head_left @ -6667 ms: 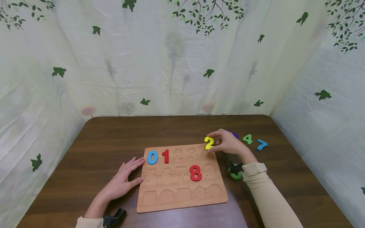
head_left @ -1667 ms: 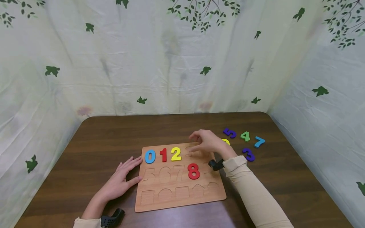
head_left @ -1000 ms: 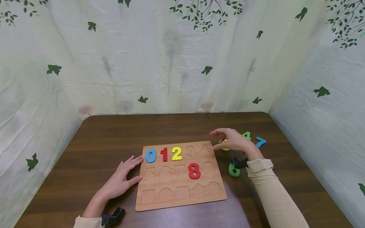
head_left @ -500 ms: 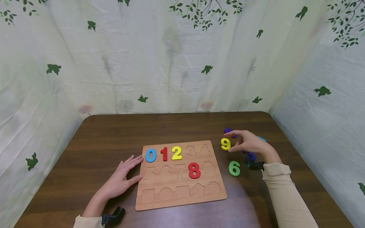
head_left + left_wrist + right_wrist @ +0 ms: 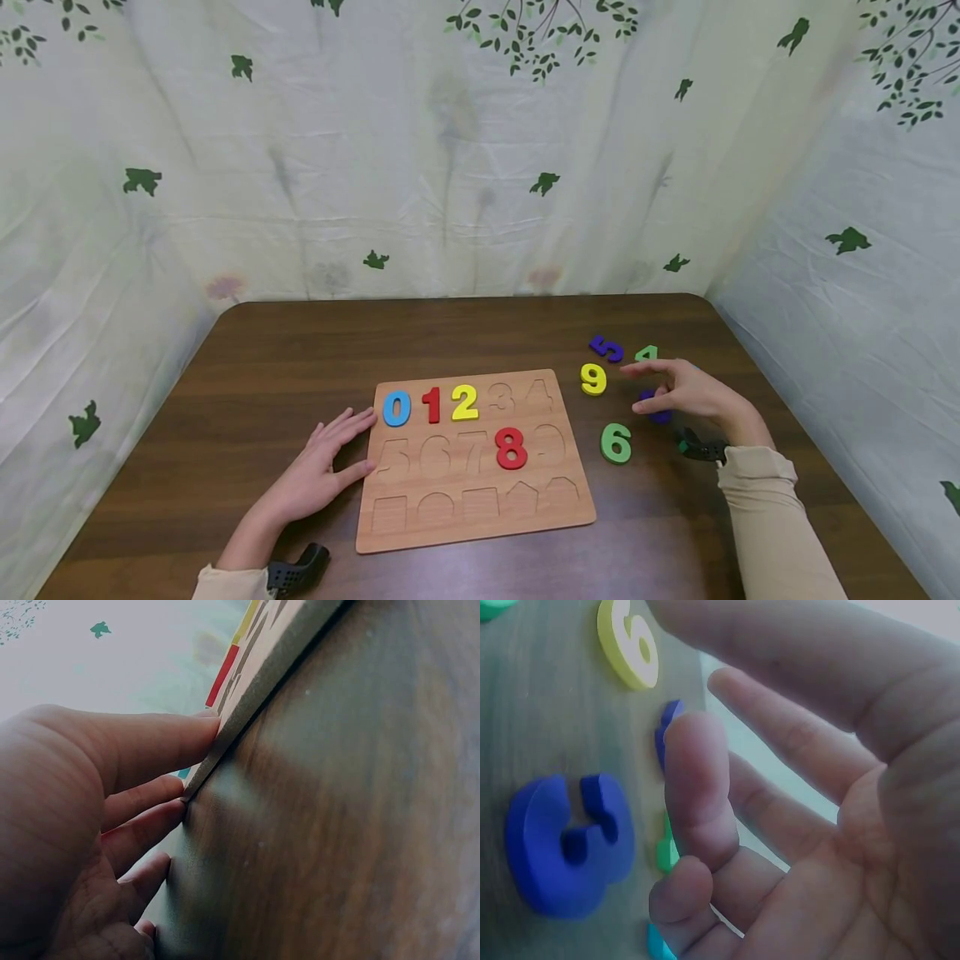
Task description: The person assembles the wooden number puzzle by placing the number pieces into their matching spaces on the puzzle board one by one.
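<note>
In the head view my left hand (image 5: 322, 471) rests at the left edge of a wooden number puzzle board (image 5: 450, 540); the left wrist view has its thumb and fingertips touching that edge. A blue 0 (image 5: 388, 408), red 1 (image 5: 432, 407), yellow 2 (image 5: 465, 406) and red 8 (image 5: 511, 449) sit on the board. My right hand (image 5: 697, 392) is over the loose pieces at the right, fingers spread apart and holding nothing. Nearest to it is a purple 3 (image 5: 536, 847), partly covered by the hand in the head view.
Right of the board lie a yellow 9 (image 5: 602, 381), a green 6 (image 5: 607, 442), a purple 5 (image 5: 613, 352) and a green 4 (image 5: 646, 353). A blue piece (image 5: 657, 943) peeks out behind my fingers. A white leaf-print curtain (image 5: 480, 217) hangs behind the table (image 5: 315, 342).
Earlier the right hand held the yellow 2, which then lay on the board. Since then that hand has moved right, off the board, past the 9 to the purple 3. The left hand stayed.
</note>
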### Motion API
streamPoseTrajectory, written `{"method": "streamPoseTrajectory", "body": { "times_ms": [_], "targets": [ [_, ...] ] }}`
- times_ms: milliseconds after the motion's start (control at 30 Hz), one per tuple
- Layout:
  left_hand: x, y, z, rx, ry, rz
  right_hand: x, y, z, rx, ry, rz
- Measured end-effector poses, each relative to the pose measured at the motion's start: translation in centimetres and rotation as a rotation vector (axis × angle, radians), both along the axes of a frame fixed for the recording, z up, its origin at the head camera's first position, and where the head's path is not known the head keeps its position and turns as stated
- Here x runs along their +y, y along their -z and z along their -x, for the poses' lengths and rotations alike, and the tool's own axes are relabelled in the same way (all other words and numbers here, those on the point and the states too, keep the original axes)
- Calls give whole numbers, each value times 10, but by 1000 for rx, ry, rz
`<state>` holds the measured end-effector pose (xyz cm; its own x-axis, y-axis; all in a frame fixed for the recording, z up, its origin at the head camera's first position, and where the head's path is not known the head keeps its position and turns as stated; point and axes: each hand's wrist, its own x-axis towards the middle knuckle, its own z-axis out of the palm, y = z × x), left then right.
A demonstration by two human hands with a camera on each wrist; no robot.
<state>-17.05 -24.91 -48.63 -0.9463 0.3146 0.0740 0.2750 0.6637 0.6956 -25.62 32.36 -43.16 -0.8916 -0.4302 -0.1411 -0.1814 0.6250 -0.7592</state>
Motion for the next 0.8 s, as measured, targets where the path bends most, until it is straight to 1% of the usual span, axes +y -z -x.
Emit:
{"method": "streamPoseTrajectory", "body": {
  "times_ms": [100, 200, 333, 567, 800],
  "targets": [
    [0, 0, 0, -2, -1, 1, 6, 3, -3, 15, 5, -21],
    [0, 0, 1, -3, -1, 0, 12, 5, -6, -9, 27, -38],
    [-1, 2, 1, 2, 0, 3, 16, 8, -8, -61, 49, -30],
    [-1, 2, 1, 5, 6, 5, 25, 13, -11, -63, 81, -23],
    [-1, 1, 0, 3, 6, 3, 33, 20, -11, -57, 62, -12]
  ]
}}
